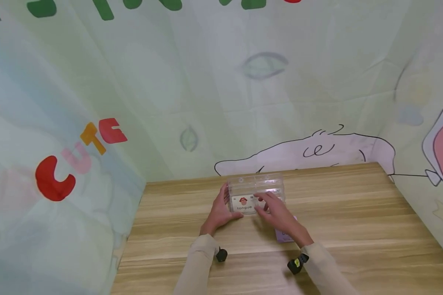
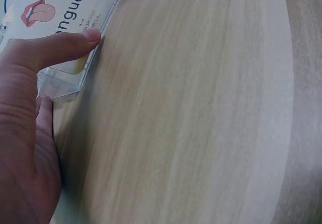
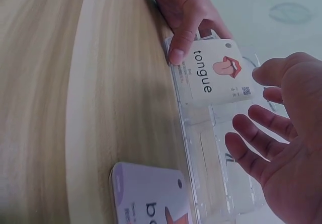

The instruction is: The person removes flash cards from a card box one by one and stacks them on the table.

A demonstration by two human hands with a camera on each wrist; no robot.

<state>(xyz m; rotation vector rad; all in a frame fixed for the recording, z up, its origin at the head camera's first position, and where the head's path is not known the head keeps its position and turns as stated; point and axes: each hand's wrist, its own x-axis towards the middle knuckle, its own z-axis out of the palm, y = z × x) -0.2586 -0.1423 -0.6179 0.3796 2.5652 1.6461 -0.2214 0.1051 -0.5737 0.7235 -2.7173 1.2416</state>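
A clear plastic box with compartments stands near the back of the table. In its left front compartment lies a white card with a drawn mouth and the word "tongue". My left hand grips the box's left end, its thumb over the front edge and its fingers along the side, partly hidden. Above the front of the box, beside the card, hovers my right hand, fingers loosely bent and spread, with nothing held in the right wrist view.
A purple card stack lies on the wooden table, just in front of the box's right part and partly under my right forearm. Printed fabric walls rise behind the table and at its sides.
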